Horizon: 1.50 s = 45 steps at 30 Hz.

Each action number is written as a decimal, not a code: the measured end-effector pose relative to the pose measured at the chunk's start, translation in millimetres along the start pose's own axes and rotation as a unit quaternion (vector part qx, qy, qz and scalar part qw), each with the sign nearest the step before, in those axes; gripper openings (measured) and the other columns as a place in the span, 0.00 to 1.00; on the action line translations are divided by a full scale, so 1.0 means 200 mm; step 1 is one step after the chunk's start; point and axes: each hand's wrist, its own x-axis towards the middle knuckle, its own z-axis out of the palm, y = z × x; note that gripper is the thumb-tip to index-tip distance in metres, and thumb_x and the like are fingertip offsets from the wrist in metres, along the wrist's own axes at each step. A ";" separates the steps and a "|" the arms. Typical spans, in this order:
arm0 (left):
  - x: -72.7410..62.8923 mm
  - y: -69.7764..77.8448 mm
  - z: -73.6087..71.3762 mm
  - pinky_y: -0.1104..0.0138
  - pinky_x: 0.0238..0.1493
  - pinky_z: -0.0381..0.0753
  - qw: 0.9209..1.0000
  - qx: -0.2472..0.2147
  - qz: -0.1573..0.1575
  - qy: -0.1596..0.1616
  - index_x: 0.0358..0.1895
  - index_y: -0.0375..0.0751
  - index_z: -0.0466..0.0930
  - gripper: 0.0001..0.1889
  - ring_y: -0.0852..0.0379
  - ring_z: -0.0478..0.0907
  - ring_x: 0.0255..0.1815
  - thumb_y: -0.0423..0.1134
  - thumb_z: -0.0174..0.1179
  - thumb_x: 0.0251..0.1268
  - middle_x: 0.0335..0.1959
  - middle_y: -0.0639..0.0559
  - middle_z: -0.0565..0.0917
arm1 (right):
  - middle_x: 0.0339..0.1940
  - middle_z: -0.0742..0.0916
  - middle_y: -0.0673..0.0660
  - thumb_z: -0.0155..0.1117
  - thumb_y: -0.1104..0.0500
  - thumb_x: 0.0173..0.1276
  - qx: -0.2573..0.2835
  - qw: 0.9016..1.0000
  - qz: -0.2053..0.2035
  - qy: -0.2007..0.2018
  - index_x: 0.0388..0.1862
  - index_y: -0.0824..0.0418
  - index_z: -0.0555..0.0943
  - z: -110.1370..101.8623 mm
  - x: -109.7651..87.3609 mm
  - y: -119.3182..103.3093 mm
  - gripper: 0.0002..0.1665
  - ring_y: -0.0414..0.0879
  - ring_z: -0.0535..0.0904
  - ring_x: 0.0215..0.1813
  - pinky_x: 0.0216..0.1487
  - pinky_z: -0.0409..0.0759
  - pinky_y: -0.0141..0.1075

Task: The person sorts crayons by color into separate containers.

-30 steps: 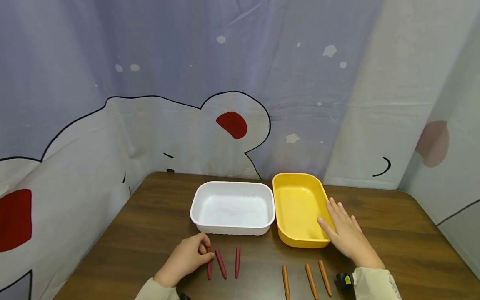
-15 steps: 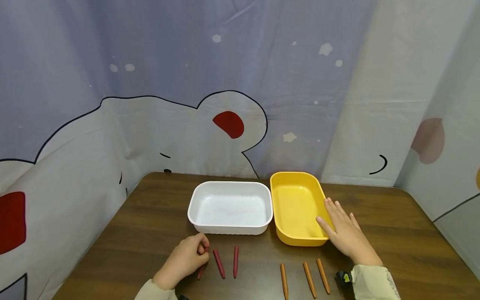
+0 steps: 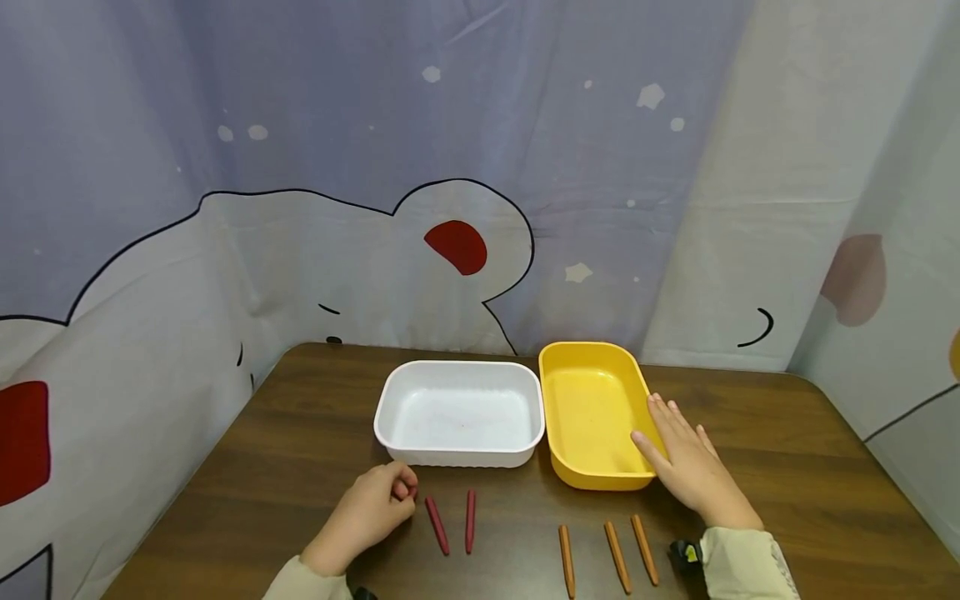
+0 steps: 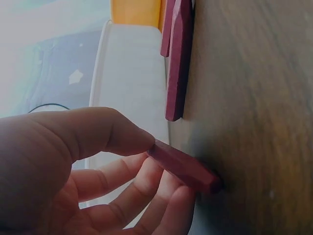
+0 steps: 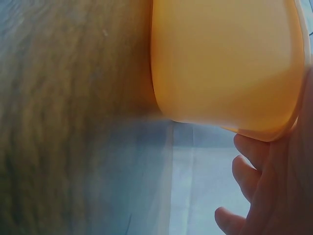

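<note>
My left hand (image 3: 366, 514) is low over the table in front of the white tray (image 3: 457, 458). Between thumb and fingers it pinches a dark red crayon (image 4: 182, 168), seen slanting with one end close to the tabletop in the left wrist view; in the head view the hand hides nearly all of it. To its right lie two more dark red crayons, one leaning (image 3: 437, 527) and one straighter (image 3: 470, 521). My right hand (image 3: 693, 475) rests on the right rim of the yellow tray (image 3: 600, 482), fingers extended and thumb over the inner side.
Three orange-brown crayons, left (image 3: 567, 561), middle (image 3: 617, 557) and right (image 3: 644, 550), lie in front of the yellow tray. Both trays stand side by side near the back edge of the wooden table (image 3: 247, 483). A printed curtain (image 3: 337, 267) hangs right behind it.
The leftmost dark red crayon has tilted and come up into my left hand's pinch. The right hand stays on the yellow tray; the head view has shifted slightly.
</note>
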 end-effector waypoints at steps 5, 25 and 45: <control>0.01 -0.01 -0.01 0.69 0.31 0.74 0.999 -0.049 0.017 -0.003 0.35 0.43 0.81 0.10 0.62 0.73 0.30 0.27 0.65 0.49 0.27 0.58 0.78 | 0.83 0.53 0.66 0.44 0.37 0.82 0.002 1.000 0.001 -0.002 0.83 0.65 0.47 0.00 0.01 0.00 0.47 0.67 0.43 0.82 0.73 0.40 0.71; 0.02 0.04 -0.03 0.65 0.38 0.87 0.938 -0.330 0.010 -0.102 0.55 0.21 0.75 0.16 0.53 0.85 0.42 0.30 0.62 0.71 0.44 0.36 0.84 | 0.84 0.51 0.65 0.43 0.38 0.83 0.009 1.000 0.000 0.002 0.84 0.63 0.45 0.00 0.00 0.00 0.45 0.66 0.42 0.82 0.74 0.41 0.70; 0.22 0.27 -0.10 0.59 0.49 0.86 0.901 -0.419 0.017 -0.107 0.61 0.19 0.70 0.22 0.58 0.83 0.44 0.31 0.61 0.72 0.47 0.38 0.82 | 0.84 0.51 0.65 0.42 0.36 0.82 0.013 1.000 -0.003 0.004 0.83 0.65 0.47 0.00 0.00 0.00 0.47 0.66 0.43 0.82 0.76 0.42 0.67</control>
